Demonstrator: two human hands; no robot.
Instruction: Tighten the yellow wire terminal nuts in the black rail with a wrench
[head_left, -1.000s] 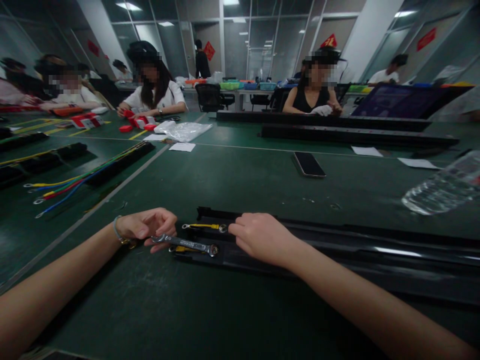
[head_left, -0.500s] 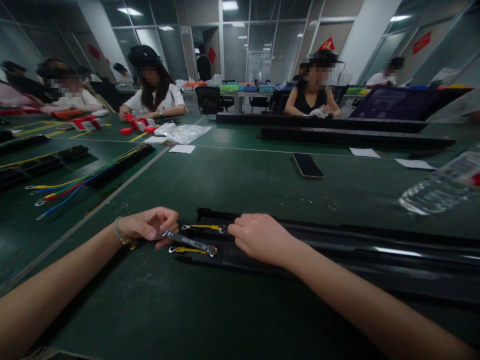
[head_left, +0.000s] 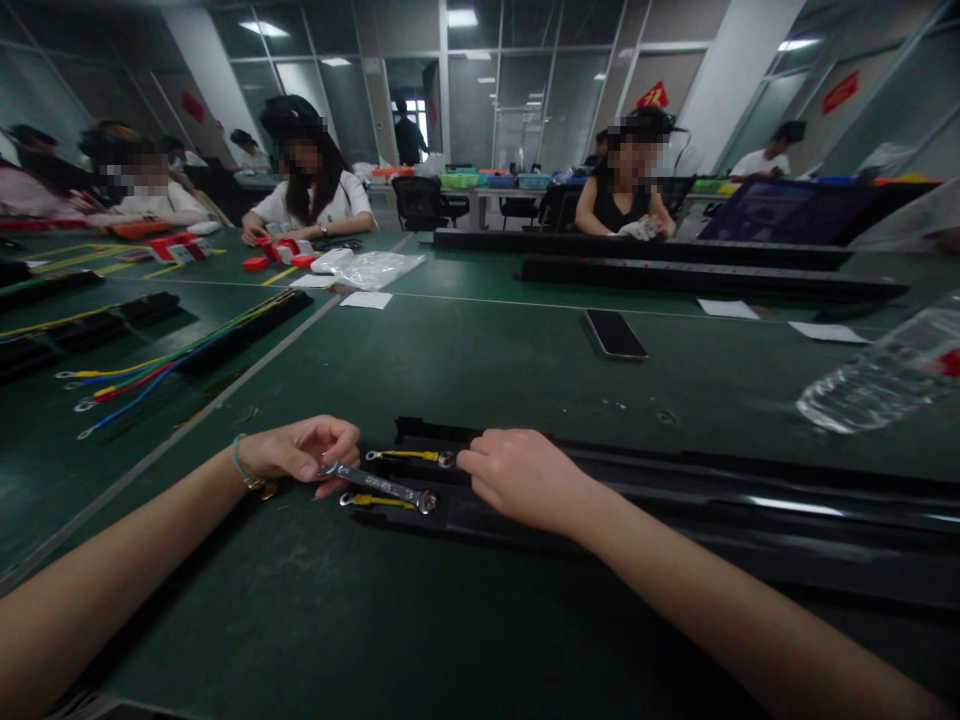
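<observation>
My left hand [head_left: 315, 455] is closed on one end of a silver wrench [head_left: 379, 482]. The wrench's ring end sits over a fastener at the inner end of the nearer yellow wire [head_left: 367, 499]. Farther back, another yellow wire [head_left: 409, 455] with a ring terminal is fixed by a bolt [head_left: 445, 459]. Both wires lie at the left end of a long black channel [head_left: 675, 490]. My right hand [head_left: 521, 475] rests over the channel with its fingers curled, just right of that bolt. What those fingers hold, if anything, is hidden.
On the green table [head_left: 450, 340] lie a phone [head_left: 615, 334], a plastic bottle [head_left: 885, 375] at right and coloured wires with ring terminals [head_left: 142, 385] at left. Black bars [head_left: 705, 270] lie beyond. Across the table, people sit near red and white parts [head_left: 281, 250] and a plastic bag [head_left: 379, 268].
Both hands and the wrench stay almost exactly where they were. The view has shifted very slightly. A person in the far doorway has moved a little.
</observation>
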